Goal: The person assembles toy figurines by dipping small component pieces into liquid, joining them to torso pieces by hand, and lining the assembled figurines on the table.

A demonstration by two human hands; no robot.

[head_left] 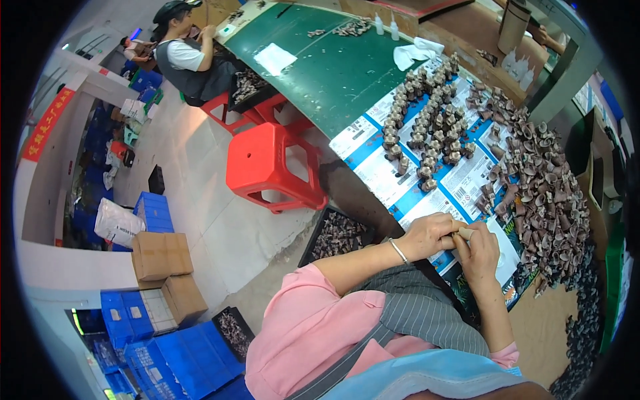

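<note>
My left hand (430, 236) and my right hand (479, 255) meet at the near edge of the table, fingers closed in a pinch. Whatever sits between the fingertips is mostly hidden and too small to name. A white sheet with a pale round spot (508, 257) lies beside my right hand. Just past my hands, several rows of small brown and beige figure-like pieces (437, 127) stand on blue and white printed sheets (393, 183). To the right spreads a big heap of brown, hollow, cup-shaped parts (550, 200).
Small black parts (580, 333) lie at the lower right. Left of the table stand a red stool (257, 160) and a black crate of small parts (333, 237). White bottles (394, 29) and white cloth (417, 52) rest on the green tabletop (320, 73). Another person (183, 57) sits at the far left.
</note>
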